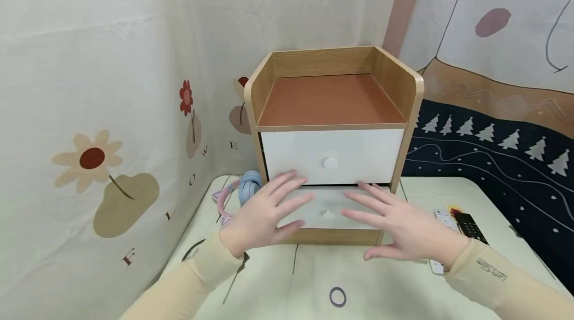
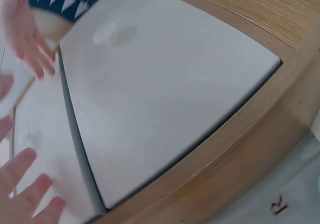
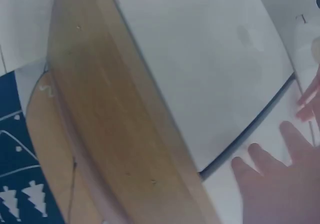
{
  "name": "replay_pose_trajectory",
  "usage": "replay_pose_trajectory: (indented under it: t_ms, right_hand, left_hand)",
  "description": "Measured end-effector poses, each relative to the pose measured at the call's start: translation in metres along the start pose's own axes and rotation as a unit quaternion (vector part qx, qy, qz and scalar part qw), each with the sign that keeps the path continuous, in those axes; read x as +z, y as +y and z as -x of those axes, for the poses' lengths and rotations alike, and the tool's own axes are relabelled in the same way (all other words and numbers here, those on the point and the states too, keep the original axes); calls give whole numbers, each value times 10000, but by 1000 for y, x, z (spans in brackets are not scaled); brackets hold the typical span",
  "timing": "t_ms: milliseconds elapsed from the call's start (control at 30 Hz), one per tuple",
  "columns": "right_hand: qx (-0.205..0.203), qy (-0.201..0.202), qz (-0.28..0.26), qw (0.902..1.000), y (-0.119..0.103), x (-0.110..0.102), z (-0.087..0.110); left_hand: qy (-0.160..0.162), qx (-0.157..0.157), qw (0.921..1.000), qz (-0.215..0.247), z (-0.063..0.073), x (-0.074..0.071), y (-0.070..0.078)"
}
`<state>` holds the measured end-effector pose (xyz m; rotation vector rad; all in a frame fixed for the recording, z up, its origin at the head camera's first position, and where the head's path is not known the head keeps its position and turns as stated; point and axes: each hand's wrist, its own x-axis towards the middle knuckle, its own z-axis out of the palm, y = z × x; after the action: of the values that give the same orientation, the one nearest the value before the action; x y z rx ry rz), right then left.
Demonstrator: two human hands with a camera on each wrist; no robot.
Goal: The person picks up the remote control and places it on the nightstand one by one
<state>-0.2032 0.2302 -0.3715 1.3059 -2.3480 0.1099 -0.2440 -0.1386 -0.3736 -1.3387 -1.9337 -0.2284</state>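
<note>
A small wooden cabinet (image 1: 332, 100) with an open, brown-lined top stands in front of me. Its two white drawers, each with a round knob, sit one above the other; the upper drawer (image 1: 296, 153) and the lower drawer (image 1: 327, 195) are both pushed in. My left hand (image 1: 262, 215) is spread before the left part of the lower drawer, fingertips near the gap between the drawers. Opposite it, my right hand (image 1: 405, 225) spreads its fingers before the lower drawer's right side. Neither hand holds anything. The lower knob (image 1: 328, 214) shows between them.
Left of the cabinet lie blue headphones (image 1: 249, 186) with a pink cat-eared band (image 1: 222, 203). To the right, a black remote (image 1: 471, 228) lies beside a white one (image 1: 445, 219), partly behind my right arm. A purple ring shape (image 1: 338, 297) shows on the pale tabletop. Printed cloth hangs behind.
</note>
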Motion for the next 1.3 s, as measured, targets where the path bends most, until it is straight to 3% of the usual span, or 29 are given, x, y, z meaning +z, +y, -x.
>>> replay_pose_trajectory:
  t_ms: [100,233,433,633,800,933,1067,1300]
  right_hand:
    - [141,385,1,9992,5,1,7]
    - [487,976,116,9940,14,4,21]
    - [1605,1725,454,9708,30,19,58]
    - [3076,1980,298,9302,39,42,107]
    - [3886,2087,-50,8974,48,58,143]
    - [4669,1862,-216,8642,54,63,168]
    - [5456,1428,-275,8254,57,67,187]
    - [6206,1037,-469,7758,59,73,203]
  left_hand:
    - [854,-207,9961,36,3,6,-5]
    - [1817,-452,9822,-147,9,14,-10]
    - [2547,-851,9621,-483,16,24,-20]
    - [2899,-1398,9449,-589,22,37,-22]
    - [3123,-1917,9295,-416,26,49,-23]
    - [3278,-2210,9181,-277,24,55,-24]
    - [3411,-2294,9113,-236,21,58,-26]
    - [3556,-2239,9068,-327,22,62,-31]
